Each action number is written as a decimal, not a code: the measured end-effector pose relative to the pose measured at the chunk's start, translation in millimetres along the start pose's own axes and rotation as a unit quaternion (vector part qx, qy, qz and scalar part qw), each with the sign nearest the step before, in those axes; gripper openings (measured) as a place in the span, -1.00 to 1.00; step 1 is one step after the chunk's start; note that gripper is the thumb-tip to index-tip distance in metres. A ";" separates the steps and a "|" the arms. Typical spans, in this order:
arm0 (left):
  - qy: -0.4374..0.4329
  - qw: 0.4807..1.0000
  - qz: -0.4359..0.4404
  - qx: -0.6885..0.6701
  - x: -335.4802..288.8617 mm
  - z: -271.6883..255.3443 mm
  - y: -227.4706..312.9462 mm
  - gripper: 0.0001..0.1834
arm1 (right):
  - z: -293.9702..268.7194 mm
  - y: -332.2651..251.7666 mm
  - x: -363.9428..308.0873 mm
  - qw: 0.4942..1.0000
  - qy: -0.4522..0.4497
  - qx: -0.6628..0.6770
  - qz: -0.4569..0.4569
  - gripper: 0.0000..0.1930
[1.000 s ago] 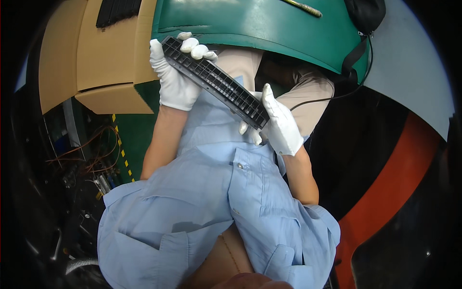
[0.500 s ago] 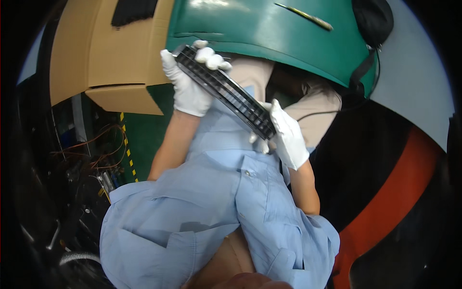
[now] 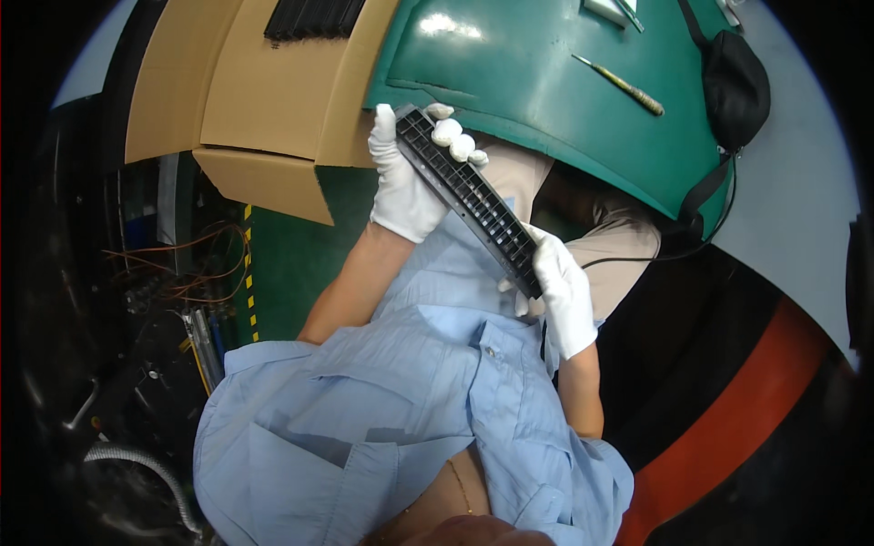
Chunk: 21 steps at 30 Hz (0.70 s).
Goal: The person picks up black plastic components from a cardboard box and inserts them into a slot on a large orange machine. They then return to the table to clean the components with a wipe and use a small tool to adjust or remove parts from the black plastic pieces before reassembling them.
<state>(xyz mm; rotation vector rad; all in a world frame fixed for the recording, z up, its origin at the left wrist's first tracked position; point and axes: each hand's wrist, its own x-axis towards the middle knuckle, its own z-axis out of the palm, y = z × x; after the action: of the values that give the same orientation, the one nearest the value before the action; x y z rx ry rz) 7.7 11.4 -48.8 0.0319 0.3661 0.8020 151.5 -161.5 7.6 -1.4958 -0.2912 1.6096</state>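
Observation:
Both hands wear white gloves and hold one long black slotted plastic strip above my lap. Its row of small square openings faces up toward me, and it slants from upper left to lower right. My left hand grips the upper end, thumb on the near side and fingertips curled over the far edge. At the lower end my right hand is closed around the strip, with some of its fingers underneath and partly hidden.
A green-covered table lies ahead, bearing a screwdriver-like tool and a black pouch with a strap and cable. To the left stands an open cardboard box with black slotted parts. Thin orange wires hang below it.
The view has shifted, so table and box sit lower and farther right. The strip has turned so its slotted face shows more plainly. Both hands keep their hold on its ends.

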 end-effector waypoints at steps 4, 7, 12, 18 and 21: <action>-0.022 0.999 0.007 0.029 0.5 0.7 2.5 -0.35 | 6.9 0.8 2.7 1.000 -0.018 -0.022 0.003 -0.43; -0.046 0.997 0.000 0.057 1.7 7.5 8.5 -0.30 | 11.1 -15.1 7.4 0.989 -0.125 -0.018 0.077 -0.51; 0.032 0.984 0.031 0.175 -23.7 31.8 8.8 -0.49 | 25.2 -2.8 19.4 0.993 -0.119 -0.003 -0.023 -0.65; 0.092 0.909 0.141 0.382 -49.3 41.0 -2.9 -0.57 | 56.2 0.4 46.3 0.986 -0.108 -0.063 -0.110 -0.64; 0.083 0.894 0.151 0.413 -39.7 47.3 36.2 -0.60 | 73.7 -19.5 68.5 0.957 -0.125 -0.221 -0.138 -0.52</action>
<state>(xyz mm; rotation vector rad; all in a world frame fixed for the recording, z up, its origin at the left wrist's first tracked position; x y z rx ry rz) -27.0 13.8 13.8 0.8409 0.8614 0.9070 103.2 -72.4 -7.6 -1.4867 -1.0138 1.5661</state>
